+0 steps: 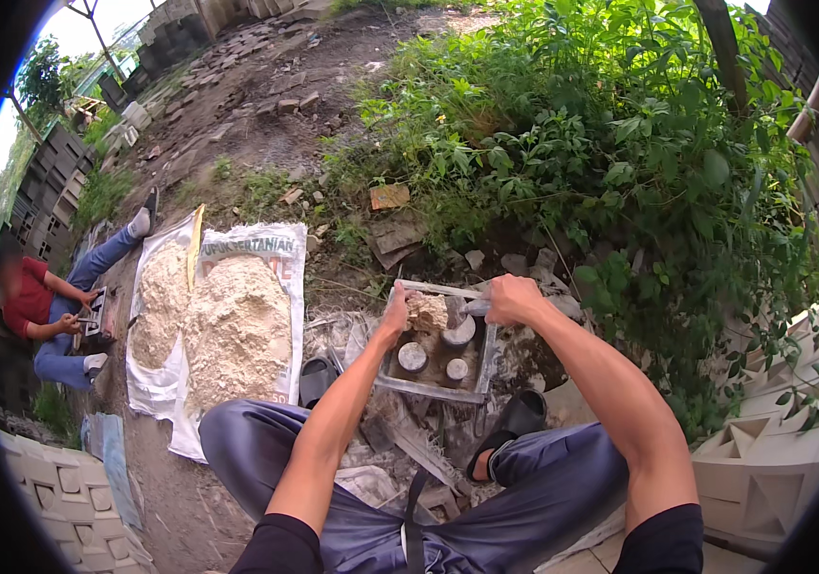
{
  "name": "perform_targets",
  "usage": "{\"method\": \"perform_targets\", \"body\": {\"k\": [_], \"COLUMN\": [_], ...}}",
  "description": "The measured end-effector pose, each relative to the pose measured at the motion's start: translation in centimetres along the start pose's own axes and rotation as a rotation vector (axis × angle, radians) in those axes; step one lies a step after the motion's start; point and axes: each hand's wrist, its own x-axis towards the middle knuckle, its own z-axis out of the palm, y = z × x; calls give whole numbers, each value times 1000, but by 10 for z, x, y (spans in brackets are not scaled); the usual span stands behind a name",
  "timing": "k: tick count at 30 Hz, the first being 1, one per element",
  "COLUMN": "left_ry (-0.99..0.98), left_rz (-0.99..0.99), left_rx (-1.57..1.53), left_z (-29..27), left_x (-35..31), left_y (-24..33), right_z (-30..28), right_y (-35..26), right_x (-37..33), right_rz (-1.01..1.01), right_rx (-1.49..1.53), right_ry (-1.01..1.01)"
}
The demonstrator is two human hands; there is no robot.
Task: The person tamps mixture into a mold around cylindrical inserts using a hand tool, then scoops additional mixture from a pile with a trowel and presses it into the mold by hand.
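A square grey mould (431, 390) sits between my feet, with three round pale-topped blocks (413, 358) standing inside it. My left hand (392, 314) is at the mould's far left corner, fingers curled. Against that hand lies a crumbly beige clump of mix (426, 313), over the mould's far part. My left fingertips are partly hidden, so whether they grip the rim or the clump does not show. My right hand (513, 300) is wrapped around what looks like a small grey trowel (475, 307), its blade pointing left beside the clump.
Left of my knee, heaped beige mix (237, 320) lies on white sacks (297, 277). Farther left a person in a red shirt (34, 304) sits holding a similar frame. Dense green plants (563, 163) grow beyond the mould. Pale patterned blocks (763, 497) are stacked at right.
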Motion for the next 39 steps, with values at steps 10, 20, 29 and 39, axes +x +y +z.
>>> {"method": "perform_targets", "body": {"k": [10, 20, 29, 39], "left_ry": [-89, -14, -93, -100], "left_rz": [24, 207, 879, 726], "left_rx": [152, 694, 1250, 1196], "left_z": [-12, 24, 6, 7], "left_x": [-9, -30, -47, -61], "left_y": [12, 27, 3, -6], "right_z": [-6, -20, -39, -33], "right_y": [6, 0, -32, -30], "right_x": [-6, -20, -29, -30], "right_rz": [29, 38, -77, -73], "right_rx": [6, -176, -328, -328], "right_ry": [-14, 51, 171, 234]}}
